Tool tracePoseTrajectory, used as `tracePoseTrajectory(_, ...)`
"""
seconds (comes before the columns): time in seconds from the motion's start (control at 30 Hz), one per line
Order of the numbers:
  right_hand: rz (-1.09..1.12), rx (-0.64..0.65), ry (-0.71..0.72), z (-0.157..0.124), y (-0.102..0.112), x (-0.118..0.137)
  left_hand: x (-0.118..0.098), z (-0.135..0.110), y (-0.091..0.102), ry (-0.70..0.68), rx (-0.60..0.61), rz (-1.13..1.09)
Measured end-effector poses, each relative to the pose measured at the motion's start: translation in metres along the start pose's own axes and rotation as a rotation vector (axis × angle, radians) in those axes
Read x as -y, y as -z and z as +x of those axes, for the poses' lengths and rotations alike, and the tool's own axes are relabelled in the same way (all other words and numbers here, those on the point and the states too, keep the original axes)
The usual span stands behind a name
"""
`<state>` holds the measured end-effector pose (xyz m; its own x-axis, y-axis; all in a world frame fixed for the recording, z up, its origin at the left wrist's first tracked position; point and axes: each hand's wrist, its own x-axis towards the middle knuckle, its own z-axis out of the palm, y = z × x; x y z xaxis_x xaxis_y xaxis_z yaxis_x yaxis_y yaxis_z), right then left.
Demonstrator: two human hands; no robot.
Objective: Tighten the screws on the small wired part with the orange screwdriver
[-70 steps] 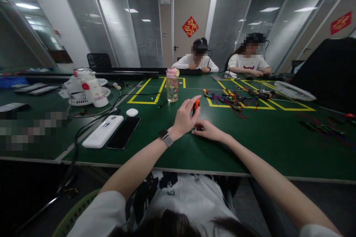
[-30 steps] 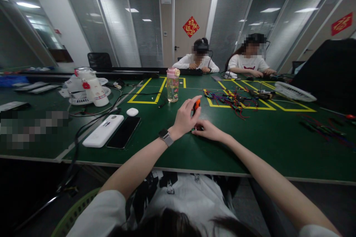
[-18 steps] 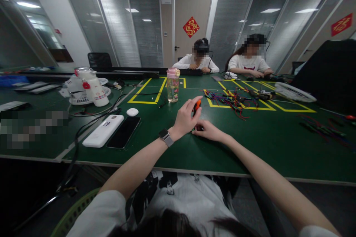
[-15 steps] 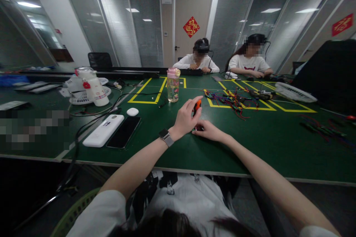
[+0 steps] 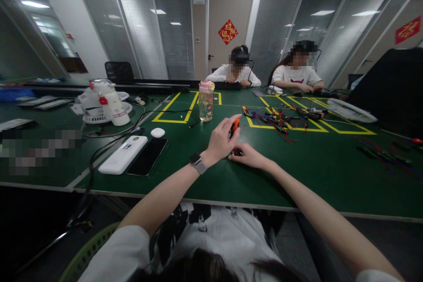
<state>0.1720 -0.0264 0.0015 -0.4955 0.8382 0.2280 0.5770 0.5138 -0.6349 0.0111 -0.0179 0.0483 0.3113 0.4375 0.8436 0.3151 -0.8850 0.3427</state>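
My left hand (image 5: 220,139), a watch on its wrist, is closed around the upright orange-and-black handle of a screwdriver (image 5: 235,125). The fingers and my other hand hide its lower end. Just below and to the right, my right hand (image 5: 248,156) rests low on the green table with its thumb and fingers pinched together. Something small and dark shows at those fingertips, too covered to name. Beyond the hands stands a clear water bottle with a pink lid (image 5: 206,102).
Left of my hands lie a white power bank (image 5: 124,155), a black phone (image 5: 147,157) and a white rounded case (image 5: 157,132). Tangled wires with small boards (image 5: 274,116) lie to the right, over yellow tape. A white fan (image 5: 99,108) stands left. Two people sit across the table (image 5: 297,176).
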Motion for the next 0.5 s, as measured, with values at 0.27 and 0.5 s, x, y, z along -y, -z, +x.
tracePoseTrajectory(0.27,-0.007,0.002,-0.006,-0.0005,0.0006,0.0024,-0.0009,0.0002,0.0009,0.005,0.012,0.003)
tracePoseTrajectory(0.5,-0.039,0.004,0.006,-0.0002,-0.0003,0.0002,-0.0013,0.0007,0.0009,-0.016,-0.008,0.000)
